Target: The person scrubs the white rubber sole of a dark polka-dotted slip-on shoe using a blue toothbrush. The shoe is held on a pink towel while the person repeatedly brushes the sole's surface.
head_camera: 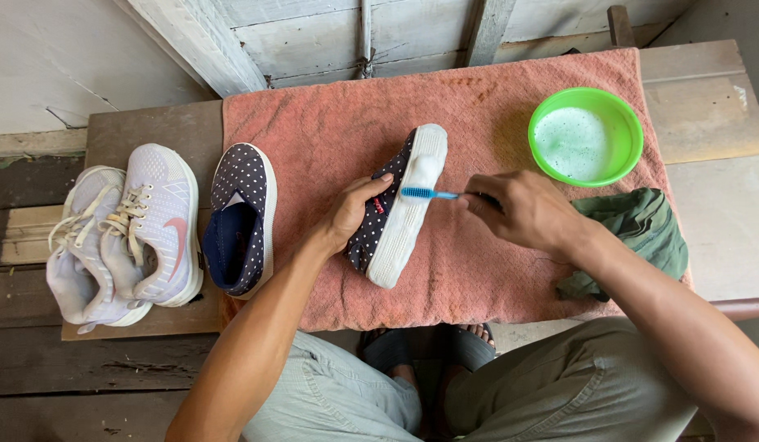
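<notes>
the left hand [351, 214] is clamped on the dotted shoe [393, 209], tipped on edge, sole facing right; its long axis runs near to far. the right hand [523, 211] grips a blue toothbrush [429, 194], bristles touching the sole.

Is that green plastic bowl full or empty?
Partly full: the green plastic bowl holds pale, foamy liquid covering its bottom, well below the rim.

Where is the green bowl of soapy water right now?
In the head view, the green bowl sits at the towel's far right corner, beyond the right hand, above the green cloth.
</notes>
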